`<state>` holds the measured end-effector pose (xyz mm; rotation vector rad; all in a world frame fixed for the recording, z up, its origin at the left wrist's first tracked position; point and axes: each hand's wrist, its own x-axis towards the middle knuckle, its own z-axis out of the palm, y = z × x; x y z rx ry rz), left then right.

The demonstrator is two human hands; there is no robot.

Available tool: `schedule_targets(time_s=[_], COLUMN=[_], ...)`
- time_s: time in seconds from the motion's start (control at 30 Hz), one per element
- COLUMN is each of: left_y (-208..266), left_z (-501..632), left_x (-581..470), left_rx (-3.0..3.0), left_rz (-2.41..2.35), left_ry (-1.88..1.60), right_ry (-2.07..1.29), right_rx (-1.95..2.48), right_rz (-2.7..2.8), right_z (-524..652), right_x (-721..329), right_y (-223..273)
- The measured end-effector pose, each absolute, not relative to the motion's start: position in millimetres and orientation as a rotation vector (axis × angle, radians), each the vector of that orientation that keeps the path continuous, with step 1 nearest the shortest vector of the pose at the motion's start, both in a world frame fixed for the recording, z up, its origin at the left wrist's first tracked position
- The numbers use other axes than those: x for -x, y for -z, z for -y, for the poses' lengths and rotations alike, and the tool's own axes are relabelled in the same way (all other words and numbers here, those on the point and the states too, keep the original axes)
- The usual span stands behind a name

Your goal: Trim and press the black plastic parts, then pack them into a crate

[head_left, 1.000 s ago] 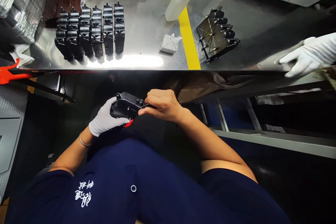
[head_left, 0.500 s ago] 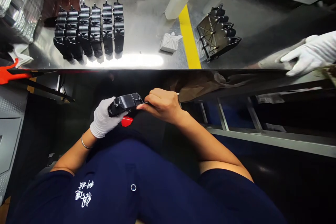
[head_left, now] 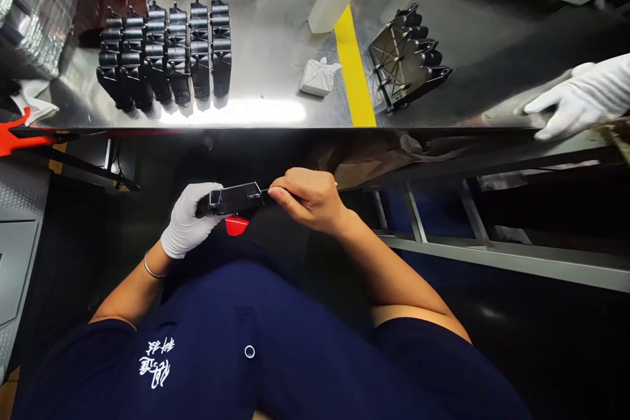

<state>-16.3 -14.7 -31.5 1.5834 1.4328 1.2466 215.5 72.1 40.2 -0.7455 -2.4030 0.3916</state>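
Observation:
My left hand (head_left: 189, 220), in a white glove, is wrapped round a black molded plastic part (head_left: 236, 200) in front of my body, below the table edge. My bare right hand (head_left: 308, 200) is closed in a pinch on a thin, slender tool (head_left: 266, 190). Its tip reaches the right end of the part; most of its length is hidden in my fingers, so its exact kind cannot be made out. A red object (head_left: 237, 226) shows just beneath the part. Several similar black plastic parts (head_left: 167, 56) stand in a row on the metal table.
On the metal table (head_left: 275, 79) are a white pump bottle (head_left: 332, 3), a folded white cloth bundle (head_left: 319, 77), yellow tape (head_left: 352, 59) and more black parts (head_left: 408, 59). A co-worker's gloved hand (head_left: 581, 98) rests at the right. An orange-red tool (head_left: 24, 134) juts out at the left edge.
My left hand and the black part have shifted slightly left and tilted. My right thumb has drawn back from the part, leaving a small gap bridged by the thin tool.

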Motion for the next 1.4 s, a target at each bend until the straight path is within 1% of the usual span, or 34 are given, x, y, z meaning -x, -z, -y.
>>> schedule_targets(time_s=[0.23, 0.37, 0.47, 0.63, 0.7, 0.77, 0.83, 0.9, 1.0, 1.07, 1.2, 1.4], left_y=[29.2, 20.6, 14.0, 18.2, 22.2, 24.6, 24.7, 23.2, 21.2, 21.4, 24.9, 27.7], left_z=[12.5, 11.6, 8.1, 1.2, 2.0, 4.7, 7.6, 9.1, 7.6, 5.4, 2.8, 1.5], left_x=[24.5, 22.5, 20.2, 25.1, 27.2, 28.4, 29.2, 30.2, 31.7, 31.7, 28.6, 23.5], left_rx=[-1.802, -1.975, -2.048, -2.07, -2.063, -2.006, -1.861, -1.628, -1.25, -1.079, -0.921, -0.913], left_rz=[-1.298, -1.066, -0.938, -0.922, -0.967, -1.037, -1.112, -1.132, -1.044, -0.965, -0.896, -0.924], left_ry=[-1.366, -1.341, -1.364, -1.381, -1.351, -1.333, -1.302, -1.222, -1.041, -0.928, -0.842, -0.891], right_ry=[-0.354, -0.39, -0.628, -1.067, -1.16, -1.181, -1.123, -0.969, -0.669, -0.551, -0.481, -0.388], right_rx=[0.8, 0.872, 0.866, 0.717, 0.676, 0.653, 0.623, 0.585, 0.517, 0.474, 0.422, 0.41], right_rz=[2.488, 2.523, 2.485, 2.457, 2.489, 2.486, 2.459, 2.434, 2.459, 2.529, 2.656, 2.63], right_z=[-70.8, -74.2, -76.3, -74.9, -73.2, -72.2, -72.4, -74.0, -77.7, -80.0, -82.7, -82.9], right_x=[-214.1, -212.1, -214.9, -223.1, -224.1, -223.7, -222.2, -219.7, -213.3, -208.4, -203.0, -206.3], right_y=[-38.5, -29.7, -27.3, -40.9, -46.2, -48.7, -48.9, -48.4, -48.6, -49.2, -49.0, -45.8])
